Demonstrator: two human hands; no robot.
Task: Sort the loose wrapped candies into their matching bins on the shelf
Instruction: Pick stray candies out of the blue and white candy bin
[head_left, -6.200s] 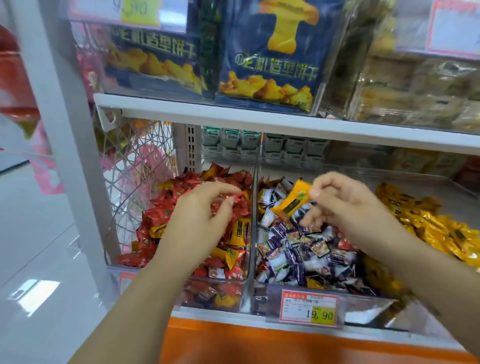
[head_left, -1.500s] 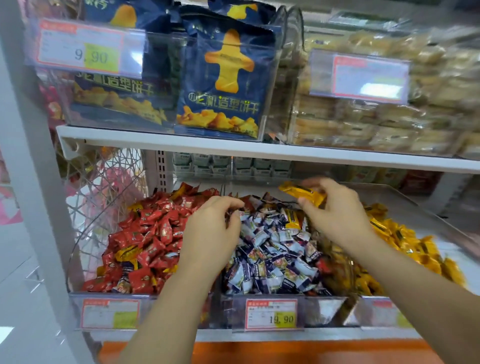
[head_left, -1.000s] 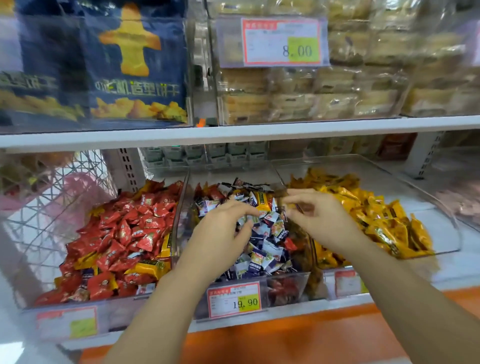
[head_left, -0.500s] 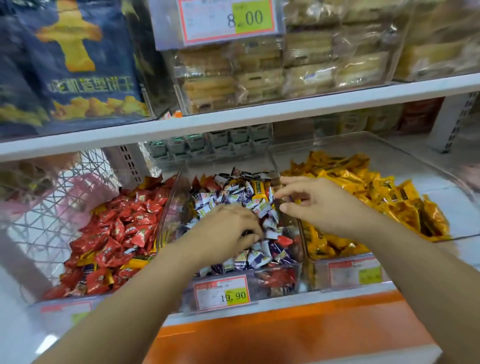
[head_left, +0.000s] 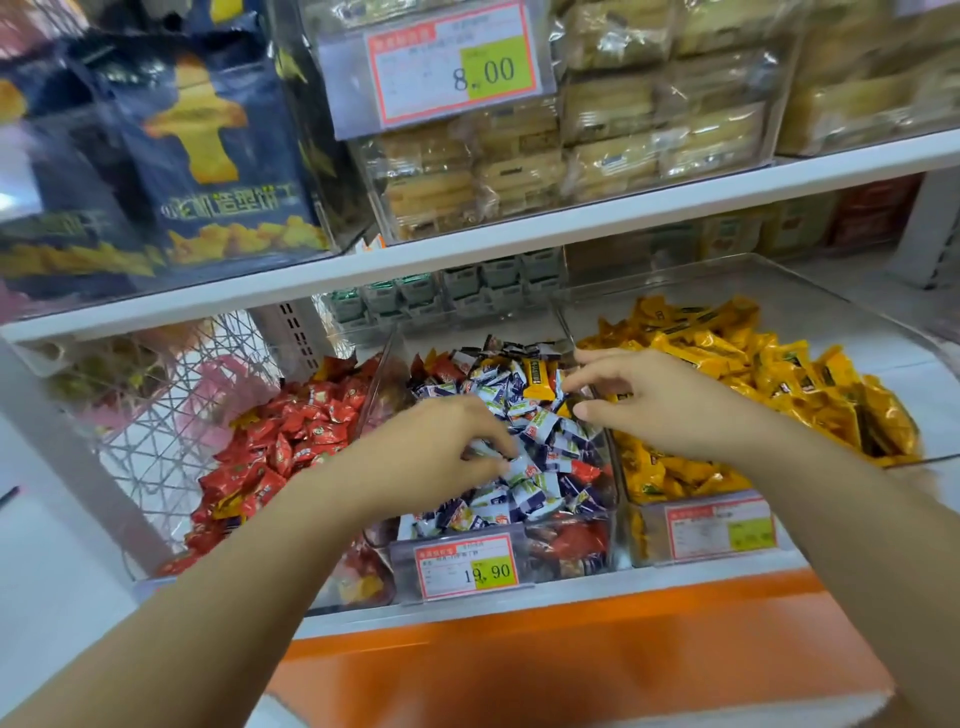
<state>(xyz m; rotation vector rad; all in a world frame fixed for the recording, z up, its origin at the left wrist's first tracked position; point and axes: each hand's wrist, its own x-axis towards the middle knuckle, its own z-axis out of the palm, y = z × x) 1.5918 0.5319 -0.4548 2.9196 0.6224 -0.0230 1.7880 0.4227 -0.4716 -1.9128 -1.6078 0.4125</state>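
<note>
Three clear bins stand side by side at the shelf's (head_left: 675, 574) front edge. The left bin (head_left: 371, 395) holds red candies (head_left: 301, 431). The middle bin (head_left: 571, 571) holds blue-white candies (head_left: 540, 467), and a yellow stray (head_left: 537, 379) lies on top near the back. The right bin (head_left: 831, 312) holds yellow candies (head_left: 753, 374).

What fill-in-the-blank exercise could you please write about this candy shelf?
The wrapped candies in the leftmost clear plastic bin are mostly ___.
A stray yellow wrapped candy lies among the ___ ones.
The white price tag below the left hand reads ___.
Missing words: red; blue-and-white; 19.90
</note>
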